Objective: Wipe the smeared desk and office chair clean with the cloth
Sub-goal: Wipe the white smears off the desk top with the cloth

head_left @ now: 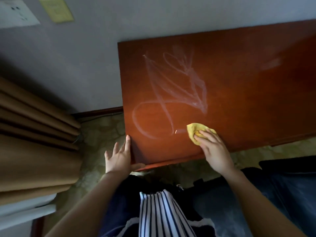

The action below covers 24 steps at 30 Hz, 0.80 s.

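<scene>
Two hands are working at the near left corner of one tabletop, a flat, glossy slab of reddish-brown wood with square corners that is catching a warm glare.

One large smear is running over its left half. The chalky white streaks are looping at the near end and fanning into pointed, leaf-like strokes farther back. One fainter smudge is sitting toward the far right.

One cloth, yellow, soft and crumpled into a small wad, is lying on the tabletop near the front edge, touching the near end of the smear.

Your right hand is pressing the cloth down, with its fingers lying spread and nearly flat across the top. Its thumb is staying out of sight.

Your left hand is holding nothing. Its fingers are lying straight along the tabletop's left edge, and its thumb is resting across the front edge at the corner.

One curtain of heavy tan fabric is hanging in deep pleats at the left. One carpet is showing a pale, pebble-like pattern below the tabletop. Two papers are sitting on the grey wall: one white sheet and one yellow sheet.
</scene>
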Motion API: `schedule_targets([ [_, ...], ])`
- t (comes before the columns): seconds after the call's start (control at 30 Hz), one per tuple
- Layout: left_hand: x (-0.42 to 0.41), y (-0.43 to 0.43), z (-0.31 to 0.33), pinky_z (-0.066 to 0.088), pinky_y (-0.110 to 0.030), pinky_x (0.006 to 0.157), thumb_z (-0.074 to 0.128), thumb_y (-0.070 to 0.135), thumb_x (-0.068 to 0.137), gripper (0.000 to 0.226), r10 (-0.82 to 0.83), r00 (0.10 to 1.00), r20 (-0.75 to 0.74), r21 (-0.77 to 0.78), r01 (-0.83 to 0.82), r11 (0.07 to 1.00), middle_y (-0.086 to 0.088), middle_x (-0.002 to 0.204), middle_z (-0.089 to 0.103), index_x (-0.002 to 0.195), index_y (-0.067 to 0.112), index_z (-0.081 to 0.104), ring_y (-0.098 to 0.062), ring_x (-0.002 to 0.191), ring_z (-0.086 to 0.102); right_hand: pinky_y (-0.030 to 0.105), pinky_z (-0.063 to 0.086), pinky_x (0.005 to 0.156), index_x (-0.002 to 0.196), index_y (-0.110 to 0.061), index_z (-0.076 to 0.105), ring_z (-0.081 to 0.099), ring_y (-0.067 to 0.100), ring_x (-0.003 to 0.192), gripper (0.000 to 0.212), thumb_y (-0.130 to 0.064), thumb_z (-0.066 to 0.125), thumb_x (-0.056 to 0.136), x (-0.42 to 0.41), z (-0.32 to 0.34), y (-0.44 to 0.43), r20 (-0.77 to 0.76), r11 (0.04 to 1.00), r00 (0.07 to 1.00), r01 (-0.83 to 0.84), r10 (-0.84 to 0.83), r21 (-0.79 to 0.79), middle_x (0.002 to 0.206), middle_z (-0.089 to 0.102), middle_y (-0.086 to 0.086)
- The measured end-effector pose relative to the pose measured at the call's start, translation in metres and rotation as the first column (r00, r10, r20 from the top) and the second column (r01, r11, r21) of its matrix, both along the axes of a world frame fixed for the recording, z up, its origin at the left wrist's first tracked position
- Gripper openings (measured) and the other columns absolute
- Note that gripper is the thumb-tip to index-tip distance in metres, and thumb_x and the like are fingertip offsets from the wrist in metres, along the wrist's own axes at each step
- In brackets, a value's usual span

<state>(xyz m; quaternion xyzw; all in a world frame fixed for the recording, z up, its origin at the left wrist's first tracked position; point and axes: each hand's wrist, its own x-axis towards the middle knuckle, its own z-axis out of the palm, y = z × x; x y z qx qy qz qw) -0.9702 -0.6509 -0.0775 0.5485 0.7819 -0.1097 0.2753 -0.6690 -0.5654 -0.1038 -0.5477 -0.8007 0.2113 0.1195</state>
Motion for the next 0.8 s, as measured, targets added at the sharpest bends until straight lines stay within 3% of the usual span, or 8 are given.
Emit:
schedule_targets([
  [0.23,-0.001,0.007,0.0,0.026,-0.04,0.112,0.073,0.057,0.07,0.127,0.039,0.992,0.121,-0.016,-0.037,0.999,-0.007,0.152,0.029,0.15,0.014,-0.015,-0.025,0.138,0.033,0.045,0.03,0.112,0.137,-0.022,0.05,0.024,0.027,0.141,0.04,-0.012,0.046,0.098,0.022,-0.002,0.044,0.139,0.961,0.955,0.272,-0.262,-0.055,0.149,0.038,0.001],
  [0.33,-0.005,0.008,0.003,0.032,-0.038,0.109,0.076,0.049,0.072,0.126,0.028,0.985,0.168,-0.045,-0.021,0.999,-0.004,0.154,0.027,0.15,0.015,-0.017,-0.025,0.135,0.036,0.042,0.024,0.115,0.143,-0.024,0.041,0.017,0.029,0.144,0.044,-0.017,0.041,0.1,-0.004,-0.001,0.054,0.23,0.955,0.937,0.287,-0.264,-0.074,0.154,0.03,0.001],
  [0.53,-0.018,0.011,0.013,0.038,-0.034,0.103,0.076,0.043,0.075,0.124,-0.068,0.987,0.143,-0.124,0.086,0.989,-0.003,0.151,0.034,0.148,0.02,-0.021,-0.023,0.132,0.041,0.044,0.022,0.115,0.141,-0.027,0.043,0.019,0.031,0.143,0.047,-0.013,0.045,0.097,-0.08,-0.001,0.035,0.186,0.998,0.982,-0.033,0.041,-0.045,0.153,0.032,0.001],
  [0.7,-0.021,0.008,0.012,0.041,-0.034,0.098,0.074,0.042,0.078,0.121,-0.093,0.99,0.107,-0.119,0.106,0.987,-0.003,0.148,0.039,0.147,0.023,-0.024,-0.023,0.128,0.046,0.056,0.039,0.101,0.125,-0.023,0.062,0.039,0.038,0.133,0.049,0.0,0.061,0.081,-0.127,-0.001,-0.001,0.095,0.958,0.953,-0.286,0.287,-0.028,0.139,0.052,0.006],
  [0.8,-0.02,0.004,0.012,0.041,-0.035,0.094,0.072,0.042,0.08,0.119,-0.069,0.99,0.122,-0.112,0.083,0.99,-0.001,0.148,0.039,0.145,0.028,-0.027,-0.023,0.127,0.046,0.054,0.044,0.094,0.116,-0.023,0.068,0.05,0.037,0.125,0.05,0.003,0.066,0.074,-0.131,-0.003,-0.029,0.065,0.916,0.915,-0.401,0.399,0.026,0.13,0.06,0.005],
])
